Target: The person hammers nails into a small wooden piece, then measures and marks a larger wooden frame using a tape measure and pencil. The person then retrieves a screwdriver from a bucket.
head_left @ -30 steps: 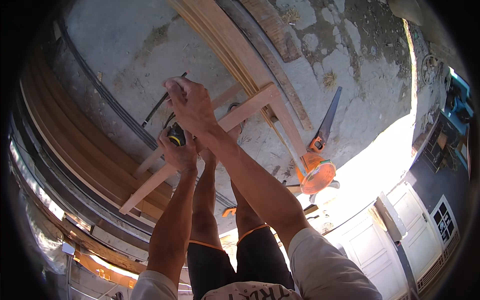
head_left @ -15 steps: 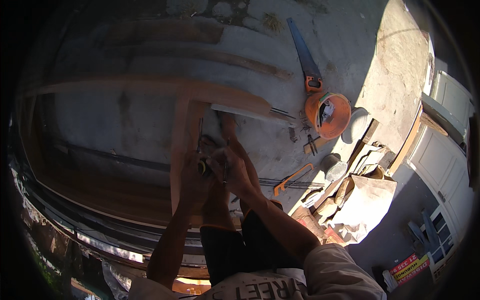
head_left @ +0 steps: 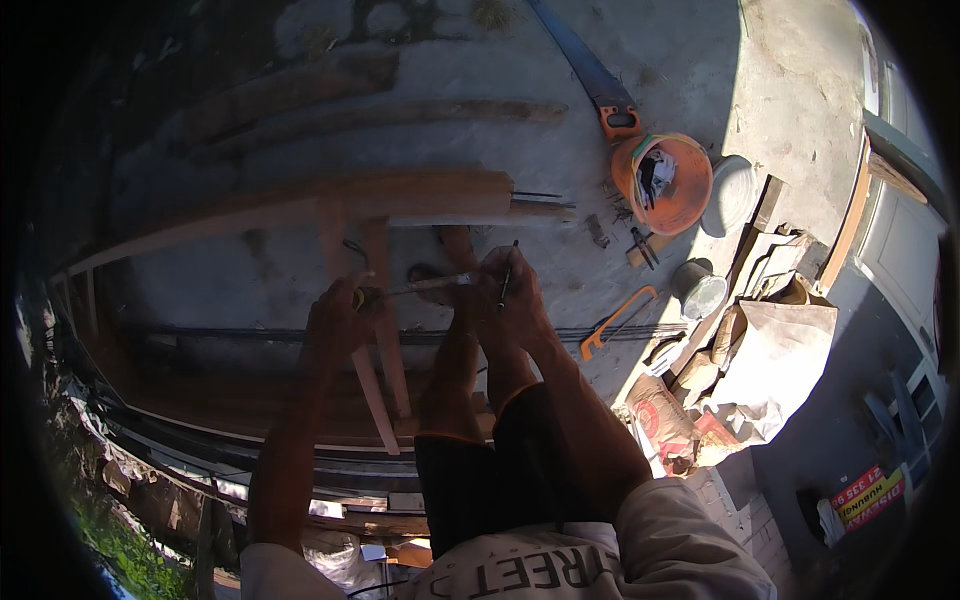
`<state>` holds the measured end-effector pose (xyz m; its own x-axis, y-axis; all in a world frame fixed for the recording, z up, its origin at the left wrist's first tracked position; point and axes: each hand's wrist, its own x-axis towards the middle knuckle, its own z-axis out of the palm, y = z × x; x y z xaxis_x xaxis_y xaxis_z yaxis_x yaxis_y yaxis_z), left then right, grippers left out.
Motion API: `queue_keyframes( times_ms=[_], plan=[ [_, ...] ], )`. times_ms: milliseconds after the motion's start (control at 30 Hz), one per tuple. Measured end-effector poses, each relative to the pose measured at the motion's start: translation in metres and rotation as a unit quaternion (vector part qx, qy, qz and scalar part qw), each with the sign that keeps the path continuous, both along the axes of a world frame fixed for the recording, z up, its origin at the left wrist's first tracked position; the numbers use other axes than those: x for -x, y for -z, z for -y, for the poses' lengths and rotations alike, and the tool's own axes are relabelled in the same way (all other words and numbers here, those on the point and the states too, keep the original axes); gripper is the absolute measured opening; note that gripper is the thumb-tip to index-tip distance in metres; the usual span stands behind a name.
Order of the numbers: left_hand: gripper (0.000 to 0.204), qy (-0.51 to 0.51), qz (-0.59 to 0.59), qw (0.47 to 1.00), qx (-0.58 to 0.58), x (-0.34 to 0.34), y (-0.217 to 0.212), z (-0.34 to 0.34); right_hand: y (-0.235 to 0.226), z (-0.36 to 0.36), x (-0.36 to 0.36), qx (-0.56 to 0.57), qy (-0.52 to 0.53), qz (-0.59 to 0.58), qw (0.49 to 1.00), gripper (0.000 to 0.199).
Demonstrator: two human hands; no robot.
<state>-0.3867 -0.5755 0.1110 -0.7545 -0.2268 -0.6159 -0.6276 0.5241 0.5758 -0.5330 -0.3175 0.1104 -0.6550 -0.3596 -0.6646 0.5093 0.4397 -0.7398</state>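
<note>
My left hand (head_left: 335,320) is closed around a small black-and-yellow tape measure (head_left: 362,298). From it a short length of pale tape blade (head_left: 430,285) runs across to my right hand (head_left: 512,300), whose fingers pinch its end. A thin dark pencil (head_left: 507,278) also stands between the right fingers, tilted nearly upright. Both hands are above a wooden frame: a long brown beam (head_left: 420,195) lies beyond them. Two narrow wooden pieces (head_left: 392,365) run from the beam toward me, below and right of my left hand. My feet are partly hidden behind my hands.
A handsaw (head_left: 585,65) lies by an orange bucket (head_left: 690,195) at the far right. Nearer are an orange hacksaw (head_left: 618,322), a grey pail (head_left: 698,290), and paper sacks (head_left: 785,350). Long dark rods (head_left: 240,332) cross the ground. Stacked boards (head_left: 200,395) lie at left.
My hands have moved apart, the left leftward and the right rightward, with tape blade now stretched between them. The view has shifted, and two separate narrow wooden pieces now show.
</note>
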Motion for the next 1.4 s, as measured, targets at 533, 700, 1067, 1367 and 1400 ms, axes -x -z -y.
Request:
queue_keyframes(
  times_ms=[533,700,1067,1367,1400],
  plan=[
    [0.038,0.05,0.064,0.971,0.226,0.019,0.08,0.153,0.105,-0.002,0.07,-0.322,-0.111,-0.221,0.914,0.009],
    [0.034,0.026,0.042,0.974,0.222,0.021,0.087,0.155,0.106,-0.007,0.082,-0.285,-0.145,-0.198,0.927,0.015],
    [0.034,0.03,0.126,0.968,0.216,0.027,0.084,0.154,0.077,0.052,0.1,-0.072,-0.138,-0.152,0.976,0.037],
    [0.033,0.007,0.126,0.967,0.223,0.023,0.092,0.155,0.065,0.075,0.13,-0.083,-0.076,-0.11,0.988,0.04],
    [0.033,0.005,0.126,0.968,0.218,0.027,0.091,0.156,0.065,0.063,0.143,-0.083,-0.048,-0.112,0.989,0.04]
  ],
)
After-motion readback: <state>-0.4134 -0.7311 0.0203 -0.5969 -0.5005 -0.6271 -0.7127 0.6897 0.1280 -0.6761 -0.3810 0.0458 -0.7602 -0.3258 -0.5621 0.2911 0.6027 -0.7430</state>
